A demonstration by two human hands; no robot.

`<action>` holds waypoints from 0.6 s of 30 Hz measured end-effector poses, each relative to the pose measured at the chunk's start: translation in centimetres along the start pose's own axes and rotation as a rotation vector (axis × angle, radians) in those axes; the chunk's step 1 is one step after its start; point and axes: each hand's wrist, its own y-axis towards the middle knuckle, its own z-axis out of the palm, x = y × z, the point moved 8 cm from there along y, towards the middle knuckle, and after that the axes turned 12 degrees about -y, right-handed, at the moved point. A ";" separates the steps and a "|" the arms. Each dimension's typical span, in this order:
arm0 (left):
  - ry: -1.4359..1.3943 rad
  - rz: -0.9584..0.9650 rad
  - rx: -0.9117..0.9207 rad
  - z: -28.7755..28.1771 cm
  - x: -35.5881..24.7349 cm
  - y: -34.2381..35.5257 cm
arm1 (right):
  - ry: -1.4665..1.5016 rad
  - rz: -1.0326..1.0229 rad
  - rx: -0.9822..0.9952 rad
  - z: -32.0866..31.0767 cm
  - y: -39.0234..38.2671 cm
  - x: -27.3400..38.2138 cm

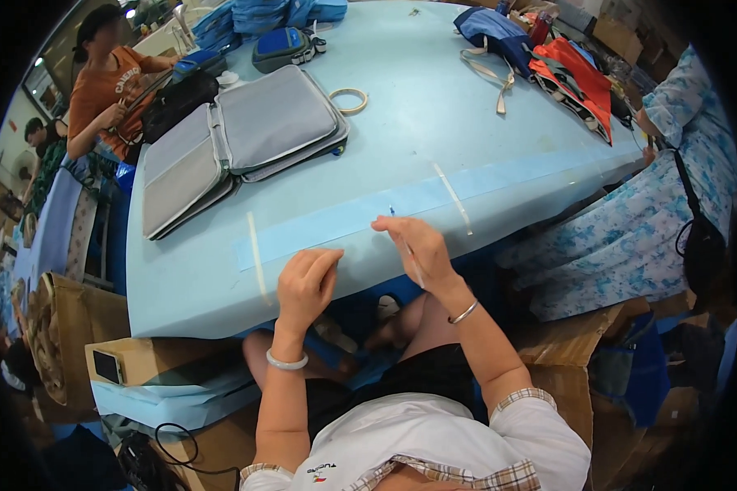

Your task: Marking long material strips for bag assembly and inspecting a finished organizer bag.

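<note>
Above the near edge of the blue-covered table (368,155), my left hand (307,282) is closed, thumb against curled fingers. Its palm side is hidden, so I cannot make out whether anything is in it. Just to the right, my right hand (422,250) is closed around a slim pale pen (418,270), whose blue end pokes out past the fingers toward the table. Beyond my left hand lies a grey, panelled fabric bag (282,123), spread flat and unzipped. Neither hand touches it.
A tape roll (349,101) lies beside the bag. Blue pouches (282,49) are piled at the far left; orange and blue bags (571,78) sit at the far right. One person (110,90) works at far left, another (630,213) at right. A phone (107,367) rests on a carton.
</note>
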 end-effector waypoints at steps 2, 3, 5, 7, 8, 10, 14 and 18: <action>-0.020 0.032 0.007 0.1 -0.1 -0.1 | 0.059 0.018 -0.036 1.0 -0.6 0.1; -0.003 0.022 -0.009 0.0 0.0 -0.1 | 0.057 0.031 -0.004 1.7 -0.7 -0.1; -0.010 0.046 0.013 0.2 -0.2 -0.1 | -0.055 -0.075 -0.109 1.4 -1.0 0.6; 0.005 0.041 0.000 0.1 -0.1 -0.1 | -0.085 -0.069 -0.095 1.9 -1.1 0.4; -0.002 0.042 0.021 0.3 -0.1 -0.1 | -0.109 -0.080 -0.137 1.7 -1.2 0.4; 0.011 0.043 0.001 0.2 -0.1 0.0 | -0.127 -0.080 -0.111 2.1 -1.2 0.3; 0.004 0.046 0.024 0.5 -0.1 0.0 | -0.167 -0.089 -0.127 2.2 -1.4 0.2; 0.030 0.057 0.012 0.3 0.1 -0.4 | -0.234 -0.103 -0.114 2.5 -1.7 0.4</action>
